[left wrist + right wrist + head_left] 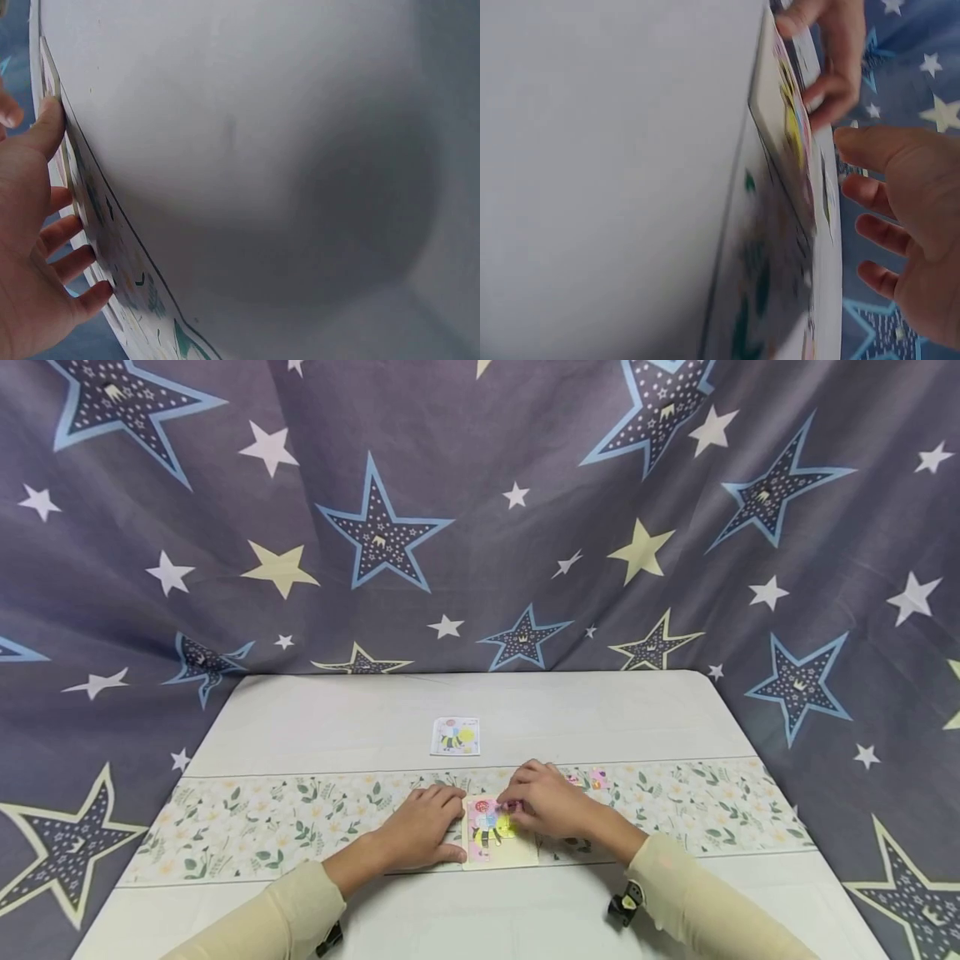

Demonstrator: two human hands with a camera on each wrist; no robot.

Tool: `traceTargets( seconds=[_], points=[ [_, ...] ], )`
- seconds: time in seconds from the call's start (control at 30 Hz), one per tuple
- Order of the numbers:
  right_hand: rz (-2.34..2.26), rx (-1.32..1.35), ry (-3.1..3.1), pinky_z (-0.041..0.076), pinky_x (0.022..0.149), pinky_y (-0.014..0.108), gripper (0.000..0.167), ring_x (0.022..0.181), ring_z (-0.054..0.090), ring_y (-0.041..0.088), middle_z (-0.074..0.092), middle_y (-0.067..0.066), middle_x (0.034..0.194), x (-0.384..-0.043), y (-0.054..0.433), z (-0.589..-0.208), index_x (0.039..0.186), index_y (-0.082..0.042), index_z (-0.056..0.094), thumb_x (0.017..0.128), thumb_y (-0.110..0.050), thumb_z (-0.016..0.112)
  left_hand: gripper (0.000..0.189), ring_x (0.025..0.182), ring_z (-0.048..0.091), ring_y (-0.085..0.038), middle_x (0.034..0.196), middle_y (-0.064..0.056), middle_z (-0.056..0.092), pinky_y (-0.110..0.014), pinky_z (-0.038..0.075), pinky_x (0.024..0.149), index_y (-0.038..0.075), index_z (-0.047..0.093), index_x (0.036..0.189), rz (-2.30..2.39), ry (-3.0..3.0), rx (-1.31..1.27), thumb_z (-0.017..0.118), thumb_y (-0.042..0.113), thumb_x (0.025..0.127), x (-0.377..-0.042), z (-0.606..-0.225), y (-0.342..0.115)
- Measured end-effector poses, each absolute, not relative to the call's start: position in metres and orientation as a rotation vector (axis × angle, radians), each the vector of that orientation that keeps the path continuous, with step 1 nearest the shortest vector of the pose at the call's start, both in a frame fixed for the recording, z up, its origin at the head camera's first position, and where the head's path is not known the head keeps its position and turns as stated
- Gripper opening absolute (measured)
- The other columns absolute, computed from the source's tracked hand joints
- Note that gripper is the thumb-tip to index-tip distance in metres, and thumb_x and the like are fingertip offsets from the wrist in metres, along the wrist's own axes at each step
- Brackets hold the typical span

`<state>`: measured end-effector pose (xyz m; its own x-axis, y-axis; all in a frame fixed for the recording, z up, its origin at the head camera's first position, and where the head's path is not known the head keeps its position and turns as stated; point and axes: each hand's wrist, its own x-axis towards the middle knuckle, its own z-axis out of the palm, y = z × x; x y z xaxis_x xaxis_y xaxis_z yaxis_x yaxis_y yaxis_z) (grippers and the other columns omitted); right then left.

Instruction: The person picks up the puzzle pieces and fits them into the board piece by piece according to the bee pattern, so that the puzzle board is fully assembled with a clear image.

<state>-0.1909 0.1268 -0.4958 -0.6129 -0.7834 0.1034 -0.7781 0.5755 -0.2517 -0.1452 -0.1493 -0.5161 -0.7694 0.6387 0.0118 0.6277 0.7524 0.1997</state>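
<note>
A wooden jigsaw puzzle board (501,863) with a pale frame lies on the floral band of the table, showing a partly assembled bee picture. My left hand (422,827) lies along its left side, thumb and fingertips touching the edge. In the left wrist view, the left thumb (51,124) presses the board's edge and the other fingers are spread loosely. Above the board's upper right part, my right hand (551,802) pinches a small purplish puzzle piece (512,807). That piece is mostly covered by the fingers. Just beyond the right hand lie loose pink puzzle pieces (597,778).
A square picture card (455,737) with the same bee design lies farther back on the white table (322,718). A dark star-patterned curtain (480,527) hangs behind and at both sides of the table.
</note>
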Motion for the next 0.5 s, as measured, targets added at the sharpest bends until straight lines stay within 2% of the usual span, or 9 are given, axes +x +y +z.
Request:
traceTargets(
  seconds=[0.27,0.5],
  points=[
    [-0.452,-1.221,2.846,0.046,0.094,0.051,0.029,0.117,0.057,0.024,0.070,-0.003,0.114,-0.207,0.159,-0.497,0.120,-0.021,0.074,0.092,-0.027,0.075,0.055,0.134,0.051,-0.027,0.144,-0.006,0.055,-0.052,0.045,0.106,0.016,0.060,0.116,0.307,2.887,1.039,0.070,0.062,0.086,-0.145,-0.517,-0.149],
    [-0.412,-1.124,2.911,0.045,0.089,0.048,0.031,0.114,0.057,0.026,0.070,-0.001,0.110,-0.214,0.179,-0.497,0.120,-0.020,0.074,0.090,-0.025,0.076,0.055,0.133,0.052,-0.027,0.144,-0.006,0.055,-0.052,0.045,0.105,0.016,0.060,0.115,0.297,2.895,1.048,0.070,0.062,0.086,-0.145,-0.517,-0.149]
  ],
)
